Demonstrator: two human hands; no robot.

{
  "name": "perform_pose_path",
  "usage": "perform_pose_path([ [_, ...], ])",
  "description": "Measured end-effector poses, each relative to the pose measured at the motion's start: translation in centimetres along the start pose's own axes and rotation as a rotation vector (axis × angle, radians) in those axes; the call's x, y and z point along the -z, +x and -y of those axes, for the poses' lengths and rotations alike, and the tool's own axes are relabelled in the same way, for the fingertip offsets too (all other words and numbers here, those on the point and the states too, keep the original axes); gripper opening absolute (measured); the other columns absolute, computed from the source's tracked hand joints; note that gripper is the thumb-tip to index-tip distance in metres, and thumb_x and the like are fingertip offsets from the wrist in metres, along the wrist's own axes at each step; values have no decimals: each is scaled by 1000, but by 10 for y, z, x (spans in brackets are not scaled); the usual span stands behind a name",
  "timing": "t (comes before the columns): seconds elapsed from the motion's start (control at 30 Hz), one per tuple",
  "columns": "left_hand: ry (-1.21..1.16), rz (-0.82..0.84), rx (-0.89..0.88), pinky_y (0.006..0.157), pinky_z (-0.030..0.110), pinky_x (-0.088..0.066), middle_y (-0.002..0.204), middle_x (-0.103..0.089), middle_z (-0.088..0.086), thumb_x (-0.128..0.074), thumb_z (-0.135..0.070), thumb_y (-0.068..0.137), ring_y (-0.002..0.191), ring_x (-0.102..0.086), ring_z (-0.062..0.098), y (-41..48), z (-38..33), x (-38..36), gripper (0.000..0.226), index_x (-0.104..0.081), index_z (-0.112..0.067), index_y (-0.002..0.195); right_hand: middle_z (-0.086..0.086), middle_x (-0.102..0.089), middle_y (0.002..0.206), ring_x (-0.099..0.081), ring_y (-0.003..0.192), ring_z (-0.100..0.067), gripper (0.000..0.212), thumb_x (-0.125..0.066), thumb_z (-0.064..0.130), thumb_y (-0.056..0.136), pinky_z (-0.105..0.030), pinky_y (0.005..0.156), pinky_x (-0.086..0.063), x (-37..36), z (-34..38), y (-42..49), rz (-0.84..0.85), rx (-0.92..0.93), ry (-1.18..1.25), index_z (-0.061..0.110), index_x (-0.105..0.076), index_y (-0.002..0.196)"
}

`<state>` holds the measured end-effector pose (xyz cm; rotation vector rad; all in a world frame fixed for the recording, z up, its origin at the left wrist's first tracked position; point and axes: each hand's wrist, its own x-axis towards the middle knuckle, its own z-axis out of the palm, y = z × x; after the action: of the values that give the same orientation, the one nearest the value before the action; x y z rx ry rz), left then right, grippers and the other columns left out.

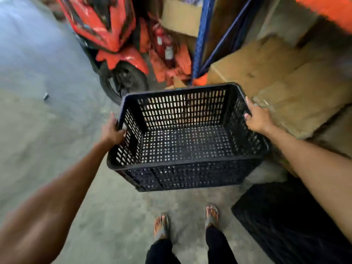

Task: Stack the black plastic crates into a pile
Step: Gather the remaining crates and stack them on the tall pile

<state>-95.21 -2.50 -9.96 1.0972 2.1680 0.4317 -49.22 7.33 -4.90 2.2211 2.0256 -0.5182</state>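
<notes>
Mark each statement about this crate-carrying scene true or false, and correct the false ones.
1. Both hands grip the crate. True: the left hand and the right hand hold its short ends.
2. The crate is full of boxes. False: it is empty.
3. A red scooter stands ahead on the left. True.
4. The crate rests on the floor. False: it is held in the air, above the feet.
5. Another black crate lies low on the right. True, though it is blurred.
</notes>
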Motion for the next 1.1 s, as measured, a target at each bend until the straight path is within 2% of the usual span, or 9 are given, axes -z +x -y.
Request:
perform_pose_path([
  [0.17, 288, -113, -426, 97, 42, -48, 123, -63, 24, -63, -33, 73, 114, -60, 38, -13, -184, 164, 71, -46, -13, 139, -27, -56, 132, -54, 119, -43, 60, -52, 22, 89, -40, 101, -43, 188, 11, -74, -274, -36, 114, 13, -36, 147],
  [0.3, 356, -238, -679, 97, 41, -48, 127, -60, 25, -66, -16, 81, 115, -59, 39, -74, -309, 253, 59, -49, -11, 137, -28, -66, 106, -63, 98, -40, 36, -56, 8, 83, -36, 76, -47, 312, -5, -131, -480, -112, 156, 6, -57, 118],
  [0.37, 307, -291, -772, 91, 39, -48, 121, -61, 28, -65, -13, 80, 112, -60, 39, -112, -362, 287, 47, -57, -6, 127, -31, -65, 103, -63, 97, -42, 29, -56, 2, 82, -39, 74, -46, 373, -12, -178, -602, -150, 184, 0, -61, 110],
  [0.5, 219, -406, -1005, 88, 43, -45, 110, -62, 34, -62, -21, 75, 106, -60, 43, -196, -443, 335, 45, -61, -1, 115, -31, -63, 110, -61, 104, -43, 49, -60, 7, 73, -40, 81, -48, 470, -32, -270, -824, -209, 173, 0, -57, 122],
  [0.6, 183, -451, -1154, 88, 45, -46, 105, -63, 34, -51, -29, 61, 103, -61, 46, -246, -486, 353, 62, -61, -4, 116, -28, -67, 104, -64, 100, -40, 48, -57, 18, 68, -38, 82, -52, 525, -59, -329, -928, -274, 120, 4, -62, 114],
  [0.7, 84, -470, -1259, 90, 45, -46, 103, -65, 31, -62, -15, 78, 102, -61, 43, -299, -536, 353, 35, -63, -5, 111, -26, -66, 110, -61, 104, -40, 43, -58, 13, 77, -38, 85, -49, 563, -89, -404, -1053, -383, 39, 11, -60, 120],
  [0.8, 7, -460, -1369, 92, 45, -45, 105, -64, 34, -63, -8, 81, 105, -60, 44, -348, -576, 337, 32, -63, -2, 113, -27, -64, 111, -60, 106, -41, 44, -58, 16, 74, -36, 82, -47, 585, -113, -472, -1121, -453, -26, 10, -62, 118],
  [0.97, -9, -387, -1501, 88, 44, -48, 104, -65, 34, -58, -30, 62, 101, -63, 45, -440, -610, 306, 58, -64, -5, 114, -25, -67, 108, -63, 104, -38, 44, -70, 20, 67, -35, 75, -45, 602, -174, -565, -1132, -583, -108, 14, -63, 110],
  [1.1, 12, -322, -1542, 91, 42, -48, 104, -66, 30, -60, -26, 62, 101, -63, 40, -513, -623, 266, 52, -65, -6, 110, -23, -68, 105, -63, 104, -37, 49, -76, 10, 65, -36, 74, -45, 593, -225, -628, -1106, -667, -74, 10, -63, 112],
])
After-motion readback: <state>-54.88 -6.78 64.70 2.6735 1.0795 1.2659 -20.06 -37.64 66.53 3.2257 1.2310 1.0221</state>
